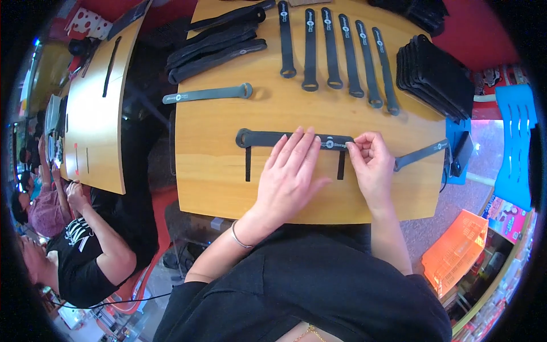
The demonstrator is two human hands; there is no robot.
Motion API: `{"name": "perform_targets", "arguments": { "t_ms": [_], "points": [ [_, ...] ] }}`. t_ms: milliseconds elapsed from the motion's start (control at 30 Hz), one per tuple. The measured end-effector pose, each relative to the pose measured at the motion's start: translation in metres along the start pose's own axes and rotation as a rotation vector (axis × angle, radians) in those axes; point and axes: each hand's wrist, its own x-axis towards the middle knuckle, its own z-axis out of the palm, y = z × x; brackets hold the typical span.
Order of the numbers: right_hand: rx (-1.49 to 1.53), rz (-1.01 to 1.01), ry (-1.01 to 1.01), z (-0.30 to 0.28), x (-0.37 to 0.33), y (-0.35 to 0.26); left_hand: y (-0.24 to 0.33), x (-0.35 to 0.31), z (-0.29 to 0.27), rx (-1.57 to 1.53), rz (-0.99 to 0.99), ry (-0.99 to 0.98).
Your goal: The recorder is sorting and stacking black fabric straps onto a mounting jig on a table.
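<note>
A dark grey strap point(263, 138) with a ring at its left end lies crosswise on the table before me. My left hand point(290, 174) rests flat across its middle, fingers stretched out, hiding part of it. At the strap's right end my right hand point(371, 165) pinches the tip between thumb and fingers. Two short black strips stick out from under the strap toward me: a left strip point(248, 165) and a right strip point(341, 165). Beyond my hands lies a row of several similar straps, among them a near-middle strap point(330, 51).
A loose strap point(208, 93) lies at the left, another strap point(421, 154) at the right. Bundled black straps point(219, 48) and a stack of black pieces point(433, 77) stand at the back of the wooden table point(216, 199). An orange basket point(456, 251) is below right. A co-worker sits left.
</note>
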Motion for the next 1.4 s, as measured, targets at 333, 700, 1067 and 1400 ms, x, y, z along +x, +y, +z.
{"name": "perform_targets", "arguments": {
  "t_ms": [333,700,1067,1400],
  "points": [
    [0.006,-0.01,0.005,0.0,0.001,0.003,0.0,-0.002,0.01,0.022,-0.04,-0.086],
    [-0.018,-0.019,0.04,0.001,0.002,0.003,-0.002,-0.003,0.014,0.014,-0.03,-0.079],
    [-0.055,-0.043,0.033,0.0,0.0,0.001,0.0,-0.003,0.014,0.051,-0.005,-0.072],
    [-0.132,-0.082,0.047,0.0,-0.001,0.002,0.001,-0.004,0.015,0.049,0.001,-0.09]
  ]
}}
